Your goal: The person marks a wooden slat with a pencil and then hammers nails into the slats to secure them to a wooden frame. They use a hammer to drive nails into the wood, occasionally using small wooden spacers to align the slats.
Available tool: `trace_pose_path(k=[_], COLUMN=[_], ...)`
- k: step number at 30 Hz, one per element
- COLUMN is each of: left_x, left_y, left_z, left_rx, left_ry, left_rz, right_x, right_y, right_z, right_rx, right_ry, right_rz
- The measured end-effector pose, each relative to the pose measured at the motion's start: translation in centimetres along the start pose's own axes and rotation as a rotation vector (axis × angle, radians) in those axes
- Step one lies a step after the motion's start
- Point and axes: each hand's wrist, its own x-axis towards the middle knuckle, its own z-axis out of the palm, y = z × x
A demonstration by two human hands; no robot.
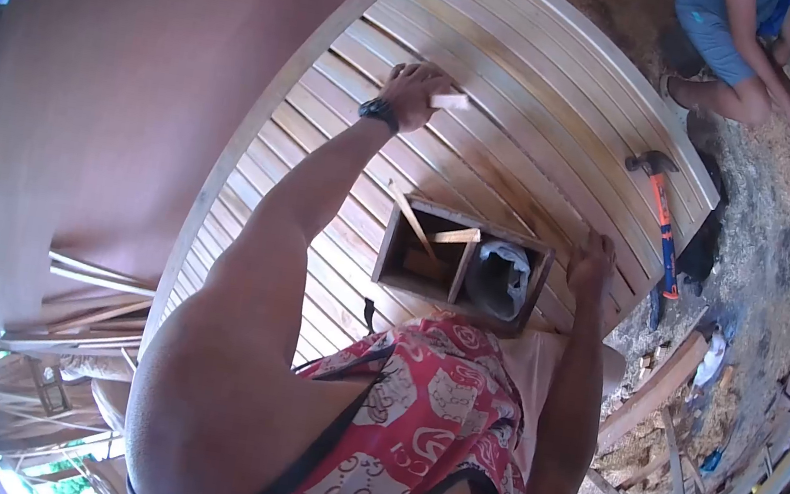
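Note:
My left hand (416,94), with a dark watch at the wrist, is closed on a small pale block (450,101) against the slatted wooden panel (539,85). What the block is made of I cannot make out. My right hand (594,263) rests on the slats near the panel's right side, its fingers laid on the wood. Between my arms stands a two-part wooden box (462,269). Thin wood strips (411,217) stick out of its left compartment. A pale plastic bag (510,268) lines the right one.
A claw hammer (660,209) with an orange and blue handle lies at the panel's right edge. Beyond it, a person (731,47) in blue shorts kneels on the ground. Scrap wood (663,386) litters the right side. A large smooth brown board (134,89) stands at the left.

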Motion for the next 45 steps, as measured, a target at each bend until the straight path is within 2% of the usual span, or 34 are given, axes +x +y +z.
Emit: trace_pose_path(k=[2,4,6,7,9,12,14,16,18,20,22,24,26,28,30,32,34,36,40,42,44,45], left_x=[-0.4,-0.1,-0.3,-0.2,-1.0,-0.2,-0.4,0.8,3.5,5.9,6.8,8.1,8.3,8.2,8.4,8.6,8.9,9.5,10.1,10.3,11.2,11.5], left_y=[-0.3,-1.9,-0.7,-1.1,-1.5,-1.5,-2.2,-3.4,-2.6,-3.0,-1.6,-0.4,0.1,0.3,0.7,0.5,0.0,0.6,0.5,-0.1,0.4,0.7], left_z=[0.2,2.7,1.9,2.2,3.6,2.6,2.3,2.6,1.2,1.7,1.3,2.3,4.4,5.1,4.8,4.4,4.3,3.4,2.1,2.1,2.1,2.0], left_rx=[0.027,0.061,0.056,0.05,0.094,-0.01,0.067,0.052,0.192,0.284,0.207,0.112,0.045,0.064,0.08,0.107,0.086,0.096,0.136,0.045,0.089,0.132], left_ry=[0.021,0.078,0.067,0.048,0.118,0.112,0.108,0.007,-0.263,-0.407,-0.081,0.034,0.057,0.103,0.121,0.133,0.067,0.091,0.012,-0.063,-0.096,-0.136], left_rz=[0.069,0.059,-0.017,0.007,-0.026,0.054,0.1,0.172,0.083,-0.028,0.11,0.166,0.189,0.217,0.184,0.149,0.175,0.209,0.224,0.24,0.2,0.154], right_x=[-0.8,-1.6,-0.7,-0.6,-1.5,-1.8,-1.7,-2.1,-1.7,-0.6,0.3,1.6,3.0,3.5,4.0,3.4,2.9,3.4,4.9,5.2,6.4,7.1], right_y=[1.5,0.4,-0.6,-0.9,-1.3,-1.1,-0.6,-0.3,0.0,1.0,1.6,1.4,1.9,1.8,1.7,1.5,1.1,1.3,1.7,1.3,1.0,0.7], right_z=[0.2,-0.9,-1.6,-1.7,-1.4,-1.6,-0.6,-0.2,-1.0,-1.4,-2.2,-3.6,-3.0,-2.1,-1.4,-0.9,-0.8,-1.0,-1.2,-1.7,-3.0,-4.2], right_rx=[0.03,0.013,0.018,0.009,-0.004,-0.029,-0.034,-0.062,-0.052,0.048,0.096,0.054,-0.1,-0.088,-0.071,-0.052,-0.045,-0.031,-0.096,-0.094,-0.084,-0.084], right_ry=[-0.018,-0.028,-0.032,-0.043,-0.076,-0.039,-0.035,-0.055,-0.139,-0.181,-0.111,-0.054,0.008,-0.012,-0.029,0.076,0.106,0.139,0.073,0.067,-0.12,-0.117], right_rz=[-0.072,0.001,0.051,0.054,0.107,0.095,0.054,0.085,0.081,0.114,0.168,0.204,0.112,0.163,0.187,0.181,0.174,0.159,0.215,0.226,0.324,0.31])
